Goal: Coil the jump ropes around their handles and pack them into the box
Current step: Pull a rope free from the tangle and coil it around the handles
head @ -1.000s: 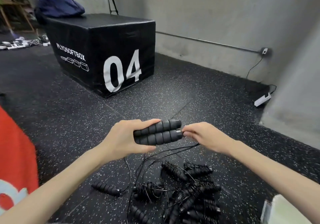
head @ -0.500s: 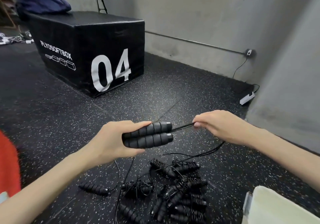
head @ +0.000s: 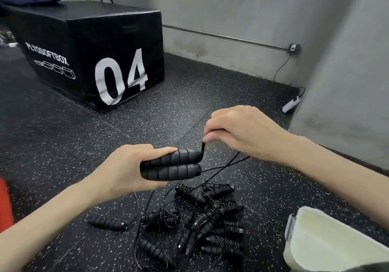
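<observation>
My left hand [head: 126, 172] grips two black ribbed jump rope handles [head: 174, 166] side by side, held level above the floor. My right hand [head: 235, 132] pinches the thin black rope [head: 203, 147] just above the handles' right end, where it bends sharply upward. The rest of that rope trails down to the floor. Below lies a pile of coiled jump ropes [head: 212, 221] with rope wound around their handles, and a few loose handles [head: 107, 223] with uncoiled rope. A pale box [head: 328, 244] stands open at the lower right.
A large black foam plyo box [head: 88, 46] marked 04 stands on the speckled rubber floor, back left. A grey wall runs behind, and a concrete pillar [head: 347, 82] with a white power strip [head: 291, 105] at its foot stands to the right. Something red [head: 5, 204] is at the left edge.
My right hand pulled the rope out from the handle ends to the right, then lifted it above them, bending it upward. My left hand kept its grip on the handles.
</observation>
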